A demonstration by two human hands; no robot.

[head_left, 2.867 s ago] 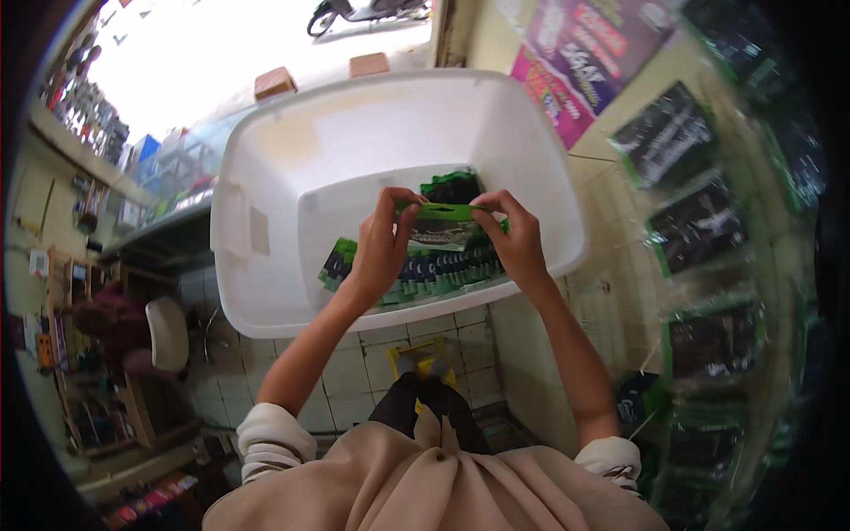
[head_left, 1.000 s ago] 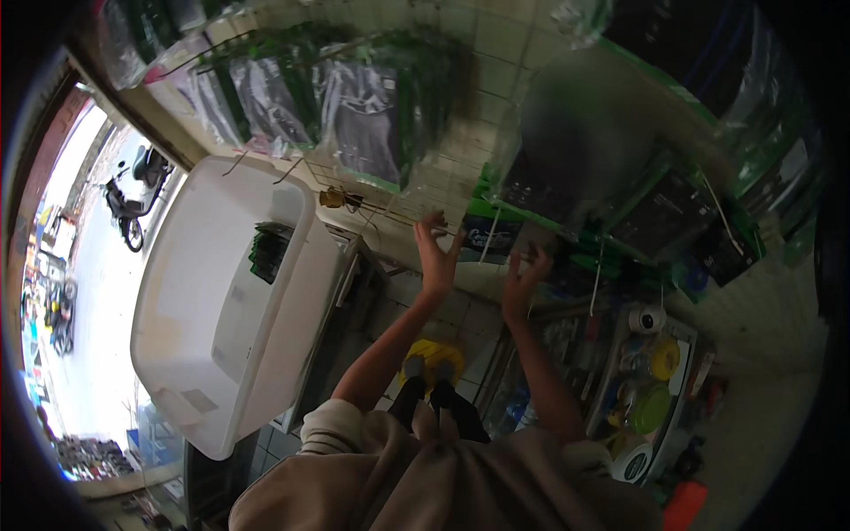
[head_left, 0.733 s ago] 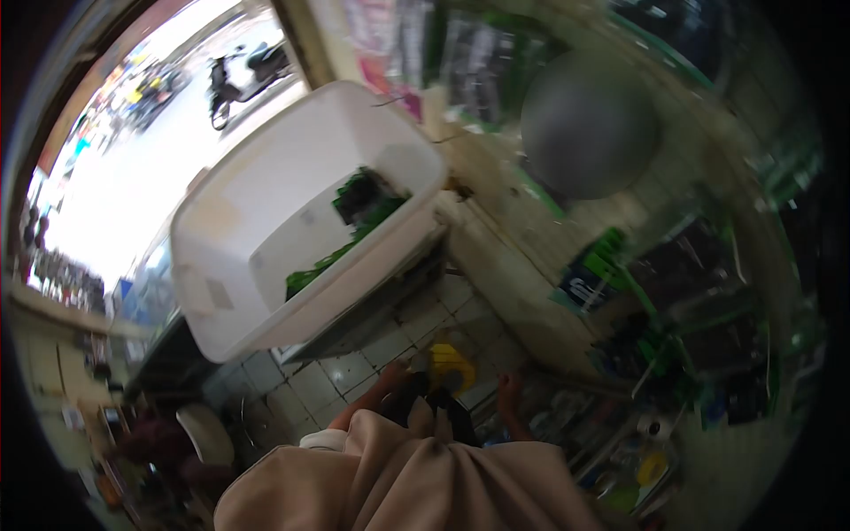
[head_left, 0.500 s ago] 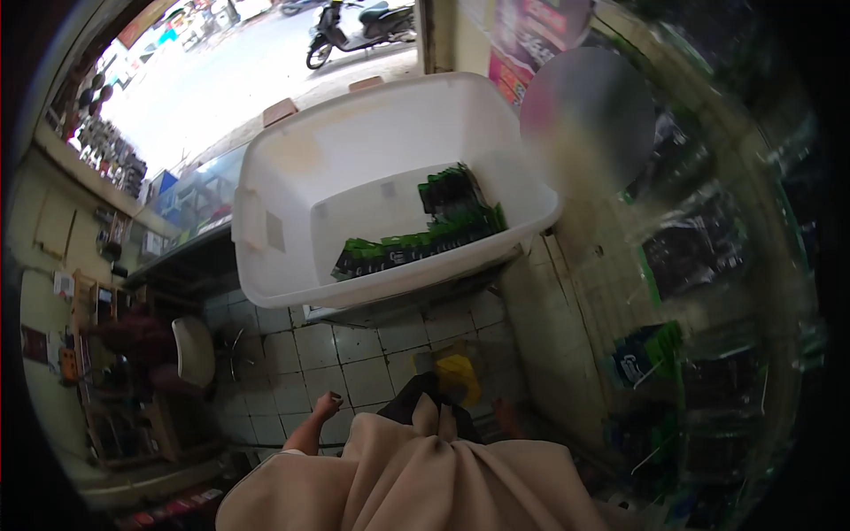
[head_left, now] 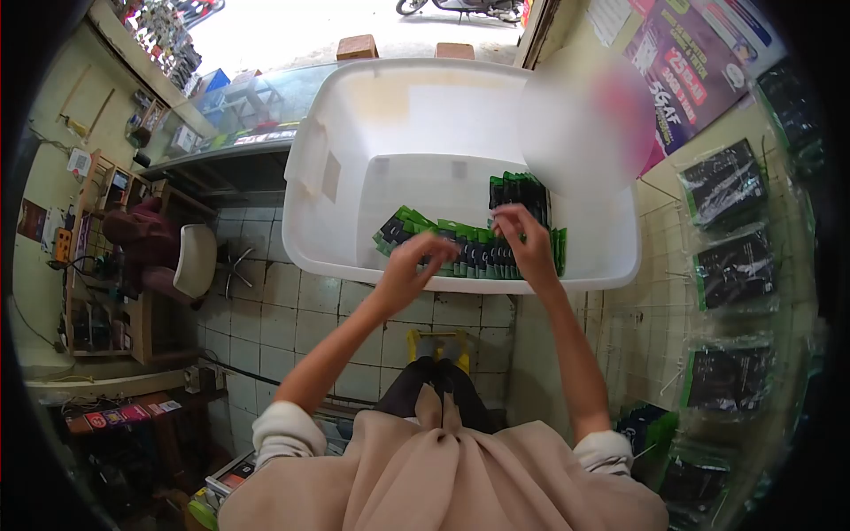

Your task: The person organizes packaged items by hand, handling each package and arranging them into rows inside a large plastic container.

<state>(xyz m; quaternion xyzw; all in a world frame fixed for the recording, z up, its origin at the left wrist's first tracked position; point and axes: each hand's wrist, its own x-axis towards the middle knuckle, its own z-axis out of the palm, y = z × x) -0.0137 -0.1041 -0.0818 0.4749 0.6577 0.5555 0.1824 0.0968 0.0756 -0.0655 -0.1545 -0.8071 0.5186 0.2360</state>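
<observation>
A large white plastic tub [head_left: 305, 226] stands in front of me. Along its near side runs a row of black-and-green packets [head_left: 478, 250], with another stack of dark green-edged packets [head_left: 521, 188] behind at the right. My left hand [head_left: 414, 265] is over the near rim beside the row, fingers loosely bent and apart. Over the right part of the row is my right hand [head_left: 524, 237], its thumb and fingers apart, close to the stack. Neither hand visibly holds anything. Whether the fingertips touch the packets cannot be made out.
Packaged goods [head_left: 730, 265] hang on a wire rack along the right wall, below posters [head_left: 682, 75]. A glass counter [head_left: 252, 111] is behind left. At far left a person [head_left: 146, 239] sits near a white chair [head_left: 195, 261]. A yellow stool [head_left: 462, 341] is below me.
Both hands have come up from low at my sides to the tub's near side, over the packets. The view has turned, so the tub appears farther right.
</observation>
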